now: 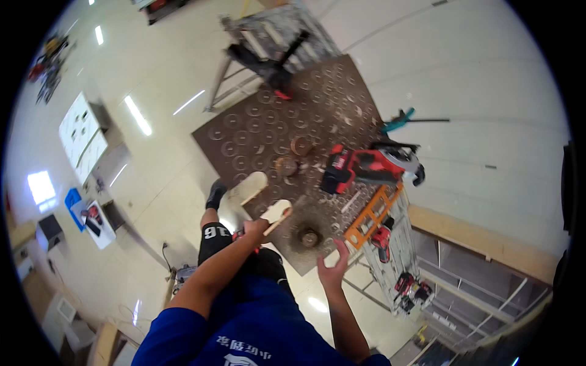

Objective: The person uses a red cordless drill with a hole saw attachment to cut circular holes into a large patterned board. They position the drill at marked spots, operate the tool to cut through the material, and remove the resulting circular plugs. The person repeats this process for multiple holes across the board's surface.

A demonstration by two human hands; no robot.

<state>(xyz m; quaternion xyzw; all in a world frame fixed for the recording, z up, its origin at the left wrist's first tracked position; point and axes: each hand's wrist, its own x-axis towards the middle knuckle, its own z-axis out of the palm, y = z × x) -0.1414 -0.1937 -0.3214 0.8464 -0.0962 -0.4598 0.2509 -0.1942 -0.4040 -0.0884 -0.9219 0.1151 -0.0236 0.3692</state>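
Observation:
My left hand [257, 229] is closed on one end of a pale board piece with rounded corners [276, 212], above the near left edge of the brown work board [213, 134]. A second pale, rounded-end piece [253, 186] lies at the board's left edge. My right hand [333, 266] is held over the near edge with thumb and fingers apart, nothing between them. Between my hands, a small round piece [309, 237] stands amid a ring of dust. Two round brown pieces, a disc [301, 145] and a block [285, 166], lie farther back.
A red and black cordless saw [369, 166] lies on the board's right side, beside an orange spirit level [373, 215]. A black and red tool [268, 68] is at the far edge. A red drill [383, 240] and another red power tool [412, 291] rest on a side stand.

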